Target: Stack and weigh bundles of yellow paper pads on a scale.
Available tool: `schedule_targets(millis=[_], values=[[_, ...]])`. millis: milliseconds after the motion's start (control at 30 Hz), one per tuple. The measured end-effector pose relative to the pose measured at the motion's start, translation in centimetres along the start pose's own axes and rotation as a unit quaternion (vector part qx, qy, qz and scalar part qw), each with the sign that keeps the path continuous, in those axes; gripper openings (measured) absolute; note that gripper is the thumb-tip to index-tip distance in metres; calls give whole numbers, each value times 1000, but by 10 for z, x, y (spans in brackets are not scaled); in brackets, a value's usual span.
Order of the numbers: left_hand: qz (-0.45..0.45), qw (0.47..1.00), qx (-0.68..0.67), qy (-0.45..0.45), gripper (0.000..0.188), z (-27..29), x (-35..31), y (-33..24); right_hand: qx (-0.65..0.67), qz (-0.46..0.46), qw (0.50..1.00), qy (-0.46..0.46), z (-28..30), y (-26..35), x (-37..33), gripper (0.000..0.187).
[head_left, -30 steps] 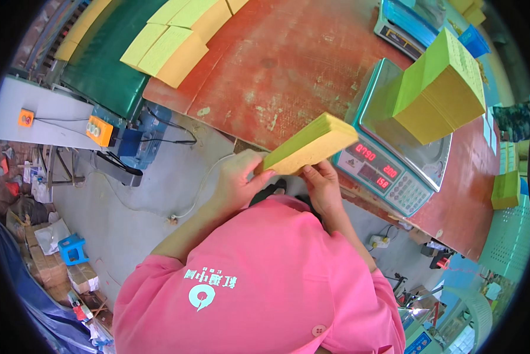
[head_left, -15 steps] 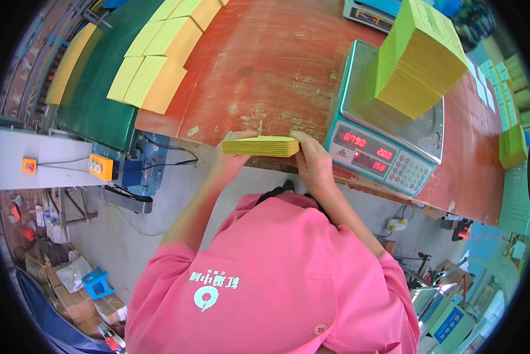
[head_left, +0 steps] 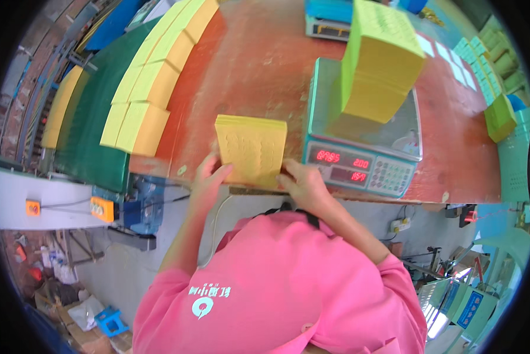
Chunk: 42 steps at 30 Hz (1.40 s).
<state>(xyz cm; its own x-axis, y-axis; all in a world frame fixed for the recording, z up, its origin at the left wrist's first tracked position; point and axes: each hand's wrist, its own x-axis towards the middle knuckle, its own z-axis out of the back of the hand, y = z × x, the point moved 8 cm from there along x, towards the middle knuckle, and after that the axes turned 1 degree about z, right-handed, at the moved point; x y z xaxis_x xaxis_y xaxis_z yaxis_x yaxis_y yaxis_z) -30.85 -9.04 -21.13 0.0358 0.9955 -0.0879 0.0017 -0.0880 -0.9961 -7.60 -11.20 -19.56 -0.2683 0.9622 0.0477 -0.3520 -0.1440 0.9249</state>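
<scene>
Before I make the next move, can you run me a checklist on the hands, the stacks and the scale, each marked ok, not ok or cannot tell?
1. Left hand on the small stack: ok, at its left edge.
2. Right hand on the small stack: ok, at its right edge.
3. Tall stack on the scale: ok, standing on the pan, touched by neither hand.
4. Display lit: ok, red digits showing.
5. Right hand free of the scale: cannot tell, it overlaps the front corner in this view.
6. Small stack's lower edge off the table: cannot tell from this angle.
</scene>
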Motion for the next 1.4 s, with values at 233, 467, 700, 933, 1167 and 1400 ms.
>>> schedule_targets(millis=[233, 467, 700, 933, 1167, 1400], values=[[-331, 767, 521, 177, 23, -73, -41, -191, -258, 337, 887, -183, 98, 191, -27, 41], [-408, 678, 535, 295, 38, -129, -34, -244, -335, 278, 900, 13, 91, 194, -7, 23], [-30, 910, -232, 342, 46, -159, 83, -222, -81, 94, 964, -237, 257, 191, 52, 28], [-40, 940, -79, 330, 28, -248, 170, -256, 85, 20, 947, -309, 344, 137, 116, 26], [47, 960, -61, 269, 17, -265, 234, -232, 48, -115, 960, -252, 369, 93, 133, 17], [54, 967, -65, 239, 16, -271, 235, -220, 67, -136, 955, -254, 377, 71, 138, 16]])
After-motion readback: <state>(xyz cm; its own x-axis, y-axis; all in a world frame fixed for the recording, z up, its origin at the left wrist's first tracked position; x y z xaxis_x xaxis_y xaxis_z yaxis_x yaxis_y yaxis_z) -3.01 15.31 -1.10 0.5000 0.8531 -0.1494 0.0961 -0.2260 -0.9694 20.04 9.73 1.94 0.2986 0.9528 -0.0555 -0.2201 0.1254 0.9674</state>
